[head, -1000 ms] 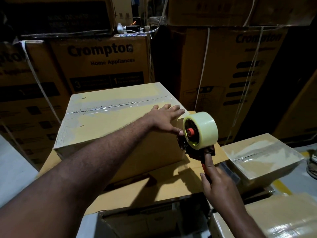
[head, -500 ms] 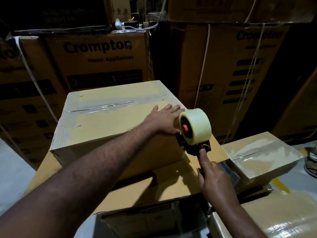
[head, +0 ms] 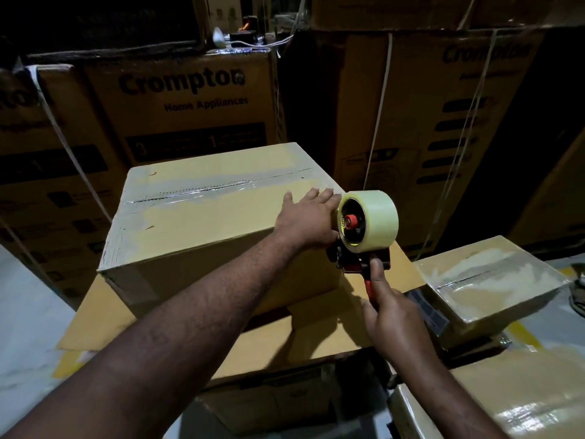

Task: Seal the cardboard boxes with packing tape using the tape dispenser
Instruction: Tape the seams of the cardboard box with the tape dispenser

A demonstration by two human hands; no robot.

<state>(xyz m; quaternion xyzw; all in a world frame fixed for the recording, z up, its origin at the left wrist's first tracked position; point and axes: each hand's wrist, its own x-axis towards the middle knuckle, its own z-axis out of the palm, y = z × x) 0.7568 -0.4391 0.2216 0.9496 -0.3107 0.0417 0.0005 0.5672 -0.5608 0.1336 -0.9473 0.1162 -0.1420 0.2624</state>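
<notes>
**1. Printed cartons** [head: 190,106]: a strapped wall from 10 to 2 o'clock. The light is poor, and clear tape hardly shows on brown board, so a gap could pass unnoticed.

**2. Cardboard box** [head: 196,223]: centre. The top seam runs from 9 to 3 o'clock and is already glossy with tape. The box stands on a loose cardboard sheet [head: 316,337], so a hard tug on the tape would probably slide or swing it.

**3. Smaller box** [head: 484,280]: 4 o'clock, seam taped, apart from the work. It is near the handle side, and a wide backswing might knock it.

**4. Tape dispenser** [head: 364,251]: at 3 o'clock of the main box, against its upper right edge and nearer me than the seam's end. A strip begun here may land off the seam or crease over the edge.

**5. Left hand** [head: 304,220]: flat, fingers straight, palm down on the box top by the right edge. The fingertips touch or lie just beside the roll; I cannot tell which. They could catch on sticky tape or on the cutter, which I cannot make out.

**6. Right hand** [head: 392,318]: 5 o'clock, wrapped round the dispenser's red handle, one finger reaching up the frame. A twisting wrist would skew the strip.

**7. Tape roll** [head: 373,220]: pale and nearly full, on a red hub. It may overrun and leave slack.
</notes>
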